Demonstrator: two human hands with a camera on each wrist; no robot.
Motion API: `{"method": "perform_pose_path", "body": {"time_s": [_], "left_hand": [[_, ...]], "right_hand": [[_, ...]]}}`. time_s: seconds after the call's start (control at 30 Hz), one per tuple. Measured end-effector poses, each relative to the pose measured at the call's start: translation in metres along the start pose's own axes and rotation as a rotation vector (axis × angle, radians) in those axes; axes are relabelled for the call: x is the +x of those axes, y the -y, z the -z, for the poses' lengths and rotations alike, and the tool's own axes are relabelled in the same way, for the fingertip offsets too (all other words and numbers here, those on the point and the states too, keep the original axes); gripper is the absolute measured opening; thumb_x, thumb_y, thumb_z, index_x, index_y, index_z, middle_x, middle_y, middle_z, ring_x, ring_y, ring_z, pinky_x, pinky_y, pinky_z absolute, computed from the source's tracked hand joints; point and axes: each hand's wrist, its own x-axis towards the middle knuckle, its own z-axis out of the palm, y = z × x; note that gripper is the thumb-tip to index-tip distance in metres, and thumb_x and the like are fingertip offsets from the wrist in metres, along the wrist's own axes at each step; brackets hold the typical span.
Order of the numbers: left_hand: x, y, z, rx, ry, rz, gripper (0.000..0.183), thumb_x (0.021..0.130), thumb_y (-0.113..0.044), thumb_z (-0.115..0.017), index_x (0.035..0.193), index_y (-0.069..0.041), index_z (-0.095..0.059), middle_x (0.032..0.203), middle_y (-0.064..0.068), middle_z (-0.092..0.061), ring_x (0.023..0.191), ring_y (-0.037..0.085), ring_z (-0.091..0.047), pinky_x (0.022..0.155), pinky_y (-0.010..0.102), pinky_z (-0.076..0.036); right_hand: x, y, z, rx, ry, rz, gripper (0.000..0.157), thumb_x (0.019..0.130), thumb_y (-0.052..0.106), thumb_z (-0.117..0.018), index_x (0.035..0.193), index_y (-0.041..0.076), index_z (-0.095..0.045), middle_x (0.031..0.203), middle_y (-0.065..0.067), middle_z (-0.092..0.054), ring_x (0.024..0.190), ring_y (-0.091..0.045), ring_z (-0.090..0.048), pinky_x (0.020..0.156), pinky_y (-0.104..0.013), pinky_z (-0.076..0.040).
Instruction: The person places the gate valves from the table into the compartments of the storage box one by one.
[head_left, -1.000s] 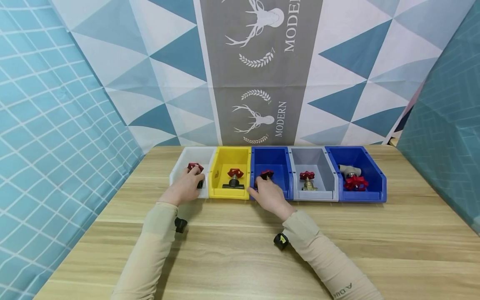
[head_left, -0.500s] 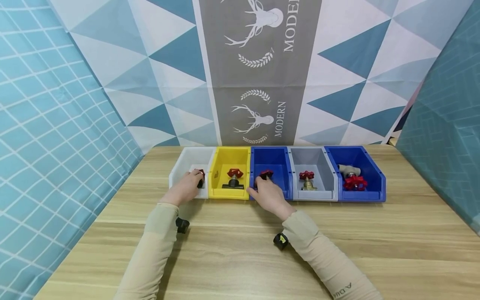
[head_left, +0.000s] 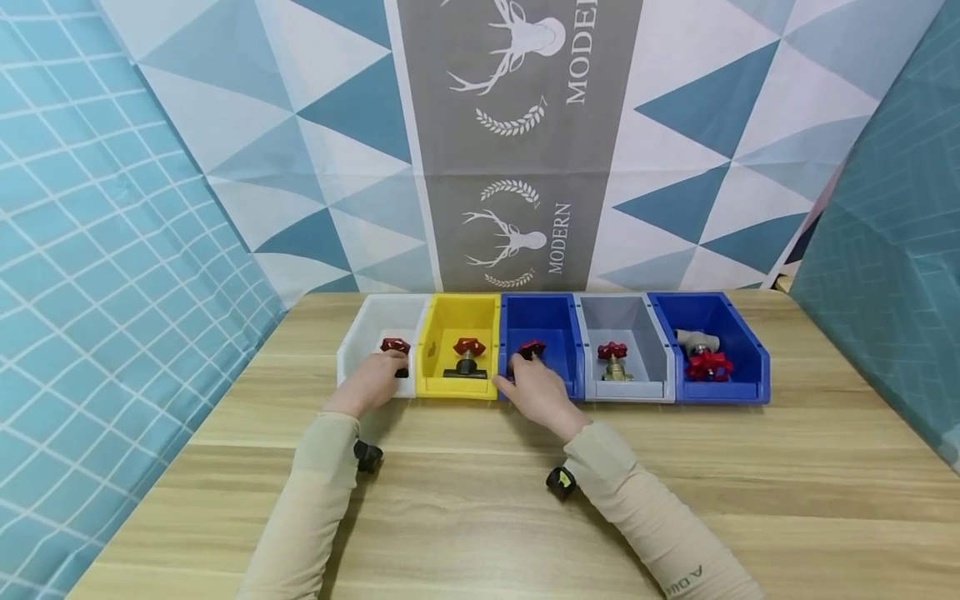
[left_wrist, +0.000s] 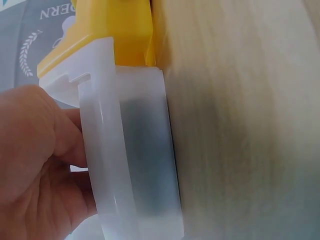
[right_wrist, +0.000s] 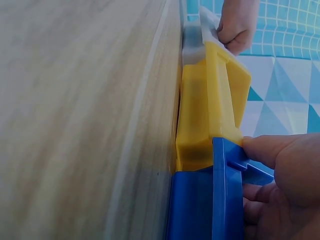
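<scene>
My left hand [head_left: 369,382] reaches over the front wall of the white bin [head_left: 347,354] and holds a valve with a red handwheel [head_left: 395,344] and a dark body. In the left wrist view the wall hides the fingertips of my left hand [left_wrist: 30,155]. My right hand [head_left: 542,395] reaches into the middle blue bin [head_left: 543,312], beside another red-wheeled valve [head_left: 532,347]. The right wrist view has the thumb of my right hand [right_wrist: 305,185] at the corner between the yellow and blue bins; its other fingertips are hidden, so their hold cannot be told.
Between the hands, the yellow bin [head_left: 459,392] holds a black-bodied valve [head_left: 468,360] with a red wheel. Rightward, a grey bin [head_left: 630,390] holds a brass valve [head_left: 615,365]. The right-end blue bin [head_left: 759,375] holds a pale-bodied valve [head_left: 708,358]. Patterned cloth [head_left: 517,150] hangs behind the wooden table [head_left: 465,517].
My left hand has lowered the valve inside the white bin and shifted slightly toward me, so its red wheel shows more than half a second ago. My right hand has stayed put.
</scene>
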Motion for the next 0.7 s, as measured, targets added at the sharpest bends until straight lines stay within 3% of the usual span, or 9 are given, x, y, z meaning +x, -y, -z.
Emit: {"method": "perform_pose_path", "body": {"time_s": [0.13, 0.33, 0.53, 0.6, 0.7], "left_hand": [[-0.003, -0.001, -0.001, -0.018, -0.003, 0.017, 0.042, 0.080, 0.008, -0.043, 0.120, 0.003, -0.055, 0.129, 0.020, -0.049, 0.119, 0.038, -0.045, 0.101, 0.046, -0.032], [-0.009, -0.005, -0.004, -0.028, -0.108, -0.008, 0.034, 0.079, 0.007, -0.045, 0.108, 0.002, -0.062, 0.116, 0.018, -0.057, 0.107, 0.034, -0.054, 0.094, 0.044, -0.040], [-0.014, -0.013, 0.013, -0.017, -0.174, -0.019, 0.019, 0.085, -0.002, -0.048, 0.092, -0.002, -0.066, 0.095, 0.012, -0.062, 0.085, 0.028, -0.060, 0.078, 0.042, -0.047], [-0.017, -0.015, 0.020, 0.002, -0.231, -0.025, 0.017, 0.085, -0.003, -0.050, 0.089, -0.004, -0.066, 0.088, 0.009, -0.063, 0.077, 0.025, -0.060, 0.077, 0.044, -0.047], [-0.023, -0.017, 0.031, 0.032, -0.410, -0.047, 0.015, 0.082, 0.000, -0.052, 0.084, -0.005, -0.066, 0.082, 0.008, -0.063, 0.072, 0.025, -0.058, 0.076, 0.045, -0.044]], "right_hand": [[0.000, -0.001, 0.000, 0.025, 0.006, 0.006, 0.035, 0.090, 0.040, -0.052, 0.097, 0.006, -0.054, 0.062, -0.003, -0.050, 0.046, -0.017, -0.044, 0.039, -0.027, -0.030], [0.000, -0.010, 0.004, 0.148, -0.006, 0.060, 0.030, 0.090, 0.033, -0.055, 0.097, 0.004, -0.056, 0.067, -0.003, -0.055, 0.053, -0.014, -0.048, 0.048, -0.026, -0.037], [-0.004, -0.026, 0.027, 0.187, -0.156, 0.129, 0.016, 0.089, 0.026, -0.058, 0.088, 0.010, -0.061, 0.072, 0.001, -0.059, 0.059, -0.011, -0.049, 0.054, -0.025, -0.041], [-0.007, -0.034, 0.039, 0.180, -0.213, 0.173, 0.016, 0.089, 0.024, -0.058, 0.084, 0.010, -0.062, 0.067, 0.001, -0.058, 0.055, -0.011, -0.047, 0.052, -0.025, -0.039], [-0.015, -0.052, 0.062, 0.146, -0.306, 0.253, 0.016, 0.090, 0.022, -0.057, 0.082, 0.009, -0.063, 0.064, 0.001, -0.055, 0.054, -0.012, -0.045, 0.051, -0.027, -0.038]]}}
